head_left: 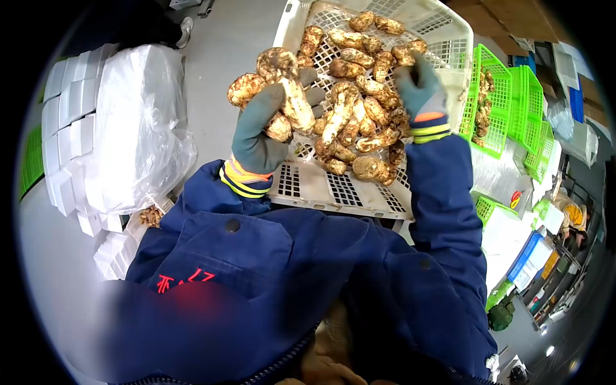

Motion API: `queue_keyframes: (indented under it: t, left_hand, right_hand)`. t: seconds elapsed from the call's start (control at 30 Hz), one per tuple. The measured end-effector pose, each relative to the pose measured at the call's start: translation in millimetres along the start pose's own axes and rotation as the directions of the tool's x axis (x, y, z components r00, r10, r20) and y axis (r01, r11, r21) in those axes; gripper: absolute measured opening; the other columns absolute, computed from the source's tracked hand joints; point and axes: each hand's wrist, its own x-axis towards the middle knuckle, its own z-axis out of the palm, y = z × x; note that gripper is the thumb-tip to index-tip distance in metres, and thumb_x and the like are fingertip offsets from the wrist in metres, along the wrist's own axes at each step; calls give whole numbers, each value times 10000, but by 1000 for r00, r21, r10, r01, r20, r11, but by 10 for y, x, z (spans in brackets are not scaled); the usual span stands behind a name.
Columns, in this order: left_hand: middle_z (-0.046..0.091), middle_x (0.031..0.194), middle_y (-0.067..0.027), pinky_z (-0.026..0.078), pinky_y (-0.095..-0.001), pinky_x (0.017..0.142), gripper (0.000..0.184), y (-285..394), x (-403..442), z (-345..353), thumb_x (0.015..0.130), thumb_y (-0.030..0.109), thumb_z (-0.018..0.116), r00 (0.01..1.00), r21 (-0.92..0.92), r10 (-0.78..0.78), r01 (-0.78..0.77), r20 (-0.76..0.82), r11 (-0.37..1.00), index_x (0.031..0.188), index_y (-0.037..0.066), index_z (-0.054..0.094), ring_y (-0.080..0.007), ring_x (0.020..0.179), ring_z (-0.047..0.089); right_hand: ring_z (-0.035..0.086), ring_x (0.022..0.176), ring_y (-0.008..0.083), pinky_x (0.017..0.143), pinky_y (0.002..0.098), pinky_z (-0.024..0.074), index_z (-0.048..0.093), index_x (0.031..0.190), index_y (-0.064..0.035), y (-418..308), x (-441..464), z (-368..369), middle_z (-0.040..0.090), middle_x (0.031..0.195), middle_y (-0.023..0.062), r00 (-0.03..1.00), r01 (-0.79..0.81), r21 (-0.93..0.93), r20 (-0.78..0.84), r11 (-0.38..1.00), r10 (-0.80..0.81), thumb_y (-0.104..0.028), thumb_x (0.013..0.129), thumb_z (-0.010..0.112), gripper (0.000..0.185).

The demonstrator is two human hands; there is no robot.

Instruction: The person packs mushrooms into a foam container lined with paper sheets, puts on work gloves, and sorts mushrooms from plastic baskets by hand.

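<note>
Both of my hands wear grey-green work gloves with striped cuffs. My left hand [260,131] is closed round several thick, brown-and-white mushrooms [296,106] at the left side of a white plastic crate [366,200]. Its fingertips show behind them. Over the crate's right side, my right hand [421,90] has thumb and forefinger apart, with a gap between them. The forefinger reaches the lower edge of a mushroom [408,52]; the other fingers are hidden. More soil-stained mushrooms [375,110] lie loose on the crate's lattice bottom.
Green plastic baskets [495,109] stand to the right, one with mushrooms inside. On the left are stacked white foam boxes [70,128] beside a large clear plastic bag [141,128]. Cardboard boxes [513,19] sit at the upper right. Another person's shoe [185,32] shows at the upper left.
</note>
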Motion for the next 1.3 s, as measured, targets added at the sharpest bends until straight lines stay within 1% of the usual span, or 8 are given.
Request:
queue_keyframes:
  t: [0.17, 0.37, 0.5, 0.77, 0.93, 1.03, 1.17, 1.3]
  left_hand:
    - [356, 1272, -210, 374, -419, 939, 495, -23, 27, 38, 890, 251, 372, 1000, 38, -1, 2, -14, 999, 1275, -36, 253, -306, 1108, 444]
    - [386, 1243, -215, 397, -418, 918, 503, -30, 31, 20, 879, 250, 398, 1000, 5, -6, 6, -5, 1000, 1274, -27, 257, -302, 1091, 466]
    - [384, 1246, -220, 402, -418, 914, 488, -19, 41, 40, 878, 234, 394, 999, 47, -19, 21, -41, 999, 1270, -28, 267, -311, 1087, 470]
    - [488, 1141, -200, 462, -390, 847, 430, -43, 90, 81, 843, 139, 469, 994, -56, -29, 23, -106, 998, 1213, -45, 349, -283, 1022, 525]
    - [413, 1227, -203, 427, -395, 894, 487, -13, 97, 55, 851, 195, 437, 994, 128, -108, 109, -14, 986, 1246, -54, 299, -281, 1106, 459]
    - [422, 1219, -207, 427, -405, 894, 478, -56, 71, -32, 856, 185, 437, 983, 91, -182, 183, -18, 979, 1250, -47, 299, -286, 1083, 479]
    - [429, 1210, -216, 418, -412, 906, 453, -108, 115, -14, 870, 160, 417, 965, -69, -263, 262, 3, 963, 1258, -37, 293, -295, 1062, 495]
    - [553, 1036, -145, 458, -332, 848, 327, -125, 135, 16, 822, 103, 509, 929, -112, -368, 363, -31, 925, 1114, -37, 459, -220, 952, 562]
  right_hand:
    - [547, 905, 325, 795, 369, 451, 427, 1179, -27, -520, -831, 633, 544, 998, 203, 856, 306, -500, 517, 810, -4, -297, 747, 576, 530]
    - [536, 778, 348, 690, 404, 432, 504, 983, -9, -222, -1216, 608, 550, 805, 188, 570, 559, -27, 738, 829, -361, -156, 744, 529, 283]
    - [569, 729, 310, 632, 387, 464, 517, 956, -29, -241, -977, 310, 576, 816, 144, 846, 438, -615, 528, 656, -69, -68, 671, 566, 292]
    - [584, 677, 252, 536, 361, 477, 466, 1063, -31, 102, -785, 605, 554, 830, 119, 909, 411, -827, 404, 384, -104, -106, 704, 541, 374]
    - [567, 681, 210, 617, 309, 456, 547, 954, -1, 37, -543, 227, 584, 806, 133, 942, 73, -150, 336, 986, -19, -158, 740, 520, 267]
    - [556, 724, 110, 559, 206, 462, 561, 977, 10, -109, -370, -111, 580, 742, 69, 748, -616, 468, 600, 634, 284, -103, 779, 506, 235]
    - [609, 794, 177, 658, 235, 533, 532, 1005, 47, -183, -385, -127, 601, 810, 113, 854, -367, 488, 514, 792, 79, -229, 840, 466, 329]
    - [612, 829, 201, 683, 276, 536, 494, 1067, 27, -466, -448, -14, 603, 892, 147, 629, -770, 579, 759, 270, 167, -374, 879, 399, 453]
